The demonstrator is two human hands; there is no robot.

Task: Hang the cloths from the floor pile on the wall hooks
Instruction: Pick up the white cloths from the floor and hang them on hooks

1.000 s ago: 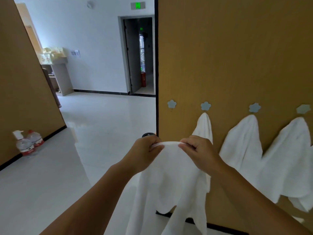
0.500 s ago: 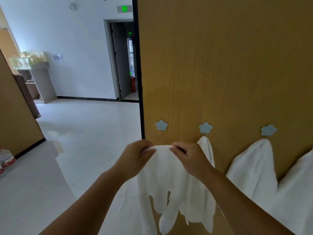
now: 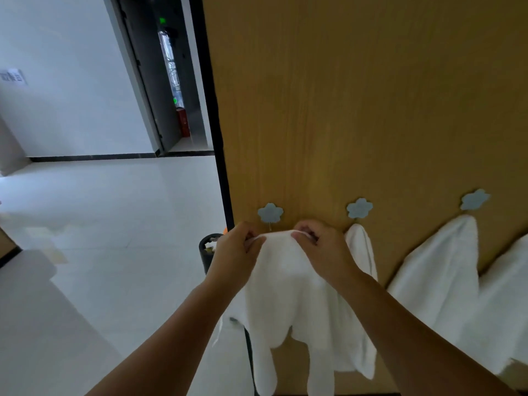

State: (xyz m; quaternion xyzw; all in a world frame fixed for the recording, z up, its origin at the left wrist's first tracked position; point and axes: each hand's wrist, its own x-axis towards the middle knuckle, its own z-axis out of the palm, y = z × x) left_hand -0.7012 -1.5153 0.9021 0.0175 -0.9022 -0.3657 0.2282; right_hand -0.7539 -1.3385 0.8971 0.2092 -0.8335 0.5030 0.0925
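Your left hand (image 3: 234,258) and right hand (image 3: 323,252) each pinch the top edge of a white cloth (image 3: 288,295), fingers curled round a thin loop stretched between them. The loop sits just below the empty flower hook (image 3: 270,213) on the wooden wall (image 3: 343,110); the cloth hangs down beneath your hands.

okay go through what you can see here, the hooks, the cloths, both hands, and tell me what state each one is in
Left hook: bare, nothing on it yet.
Middle hook: cloth hanging from it.
Right hook: cloth hanging from it.
Held cloth: stretched between both hands just below the left hook, not hung.
Middle cloth: hung, partly behind the held cloth.
Right cloth: hung.
Left hand: pinches the held cloth's loop.
Right hand: pinches the loop.
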